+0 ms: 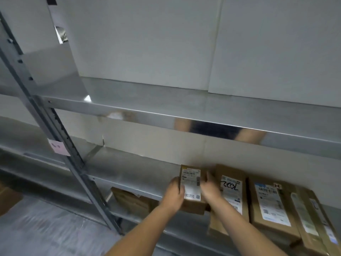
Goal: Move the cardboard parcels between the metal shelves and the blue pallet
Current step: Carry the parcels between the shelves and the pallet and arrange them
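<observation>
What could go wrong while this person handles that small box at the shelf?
The small parcel, gripped by the left hand and right hand, seems to jut past the front edge of the metal shelf; released there, it might tip off. The right hand's fingers sit between it and the marker-scribbled parcel beside it, so they could get pinched or nudge that row.

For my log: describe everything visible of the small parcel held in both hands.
The small parcel is a closed brown cardboard box with a white printed label over most of its top; the print is too blurred to read. It is held flat at the front of the metal shelf, its near end past the edge. The left hand grips its left side, the right hand its right. A larger parcel lies just right of it.
</observation>
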### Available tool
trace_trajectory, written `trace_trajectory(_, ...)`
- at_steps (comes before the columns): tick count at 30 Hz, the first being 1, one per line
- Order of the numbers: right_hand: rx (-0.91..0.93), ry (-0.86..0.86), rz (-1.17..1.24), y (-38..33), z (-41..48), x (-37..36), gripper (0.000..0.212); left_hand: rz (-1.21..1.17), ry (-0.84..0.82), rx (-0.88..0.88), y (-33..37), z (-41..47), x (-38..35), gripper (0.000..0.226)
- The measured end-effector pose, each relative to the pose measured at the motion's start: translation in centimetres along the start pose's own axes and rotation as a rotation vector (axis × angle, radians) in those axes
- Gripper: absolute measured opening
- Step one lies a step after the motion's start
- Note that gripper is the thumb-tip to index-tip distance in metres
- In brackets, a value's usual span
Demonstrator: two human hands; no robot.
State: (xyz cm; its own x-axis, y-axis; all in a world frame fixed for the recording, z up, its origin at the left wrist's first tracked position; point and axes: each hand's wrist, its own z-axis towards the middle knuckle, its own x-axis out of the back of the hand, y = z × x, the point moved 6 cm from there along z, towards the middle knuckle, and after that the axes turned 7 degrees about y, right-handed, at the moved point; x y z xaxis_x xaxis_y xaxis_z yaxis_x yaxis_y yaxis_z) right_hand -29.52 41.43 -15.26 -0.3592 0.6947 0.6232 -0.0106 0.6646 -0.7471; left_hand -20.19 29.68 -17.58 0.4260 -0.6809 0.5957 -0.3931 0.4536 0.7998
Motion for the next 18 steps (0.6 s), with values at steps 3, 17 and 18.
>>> trace_trajectory(3, 0.048, -0.008, -0.027, -0.3, -0.5, -1.5, 0.062, -0.147, -0.022, 0.045, -1.2, 1.2, -0.1, 0.03)
trace_trajectory(17, -0.03, 0.12, 0.249, -1.6, -4.7, -3.8, 0.035, -0.494, -0.023, 0.09, -2.5, -3.5, 2.9, 0.031)
trace_trajectory(18, -0.026, 0.122, 0.253, -1.9, -5.4, -3.2, 0.035, -0.518, -0.01, 0.081, -1.7, -4.3, 3.4, 0.032)
